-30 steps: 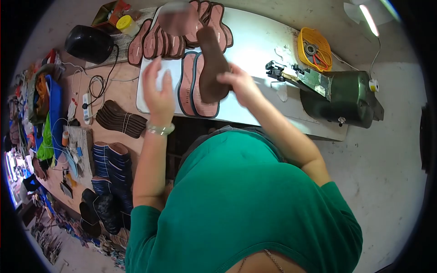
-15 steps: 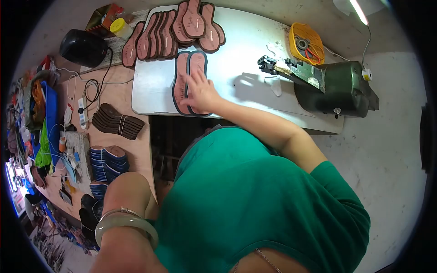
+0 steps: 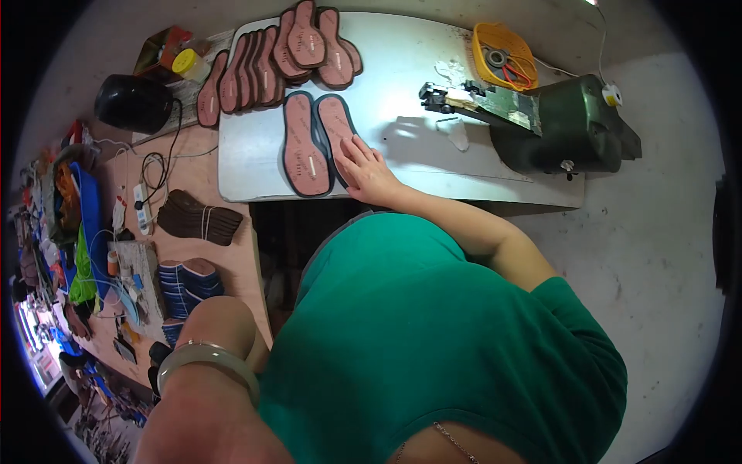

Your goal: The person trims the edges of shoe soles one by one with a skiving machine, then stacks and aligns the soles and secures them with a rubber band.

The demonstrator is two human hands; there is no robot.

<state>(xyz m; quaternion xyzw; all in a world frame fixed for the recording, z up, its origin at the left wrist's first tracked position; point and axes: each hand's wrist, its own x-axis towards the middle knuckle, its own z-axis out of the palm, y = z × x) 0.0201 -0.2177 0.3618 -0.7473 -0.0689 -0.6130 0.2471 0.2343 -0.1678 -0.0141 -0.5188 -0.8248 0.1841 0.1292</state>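
Palm down, right hand (image 3: 371,176) across pink insole (image 3: 335,121)

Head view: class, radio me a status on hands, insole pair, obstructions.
Right hand open over right insole. Left hand cut off at bottom edge, grip unclear. Insole pair side by side on white table. Right hand partly covers it.

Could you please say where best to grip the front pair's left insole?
Probably the outer long edge of the left insole, coming from the left: it lies flat, with bare white table there, while the right insole crowds its other side.
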